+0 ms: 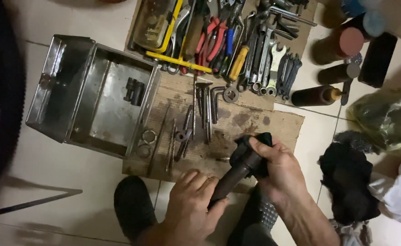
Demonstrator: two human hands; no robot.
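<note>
1. Dark metal cylinder (237, 175) — held low in the middle of the view, tilted, its upper end toward the right, above the near edge of a stained cardboard sheet (255, 120).
2. Left hand (192, 205): fingers clenched around the lower end of the cylinder.
3. Right hand (280, 168): fingers grasping a black rag (255, 141) pressed against the cylinder's upper end; the rag wraps that end.
4. On the cardboard, just beyond the hands — thin rods, small pliers (183, 141), hex keys and two metal rings (146, 142), lying loose.
5. Left of the cardboard: an open metal box (68, 91), lid thrown back, with a small dark part (133, 91) on its floor.
6. At the far edge: a row of spanners (273, 64), red- and blue-handled pliers (214, 38), and a yellow-framed tool.
7. Right side: dark bottles and cans (321, 94) lying on the tiled floor, a heap of black cloth (346, 180), a yellowish plastic bag (387, 118).
8. Far left: part of a black tyre (0, 105).
9. Below the hands: two dark shoes (132, 205).
</note>
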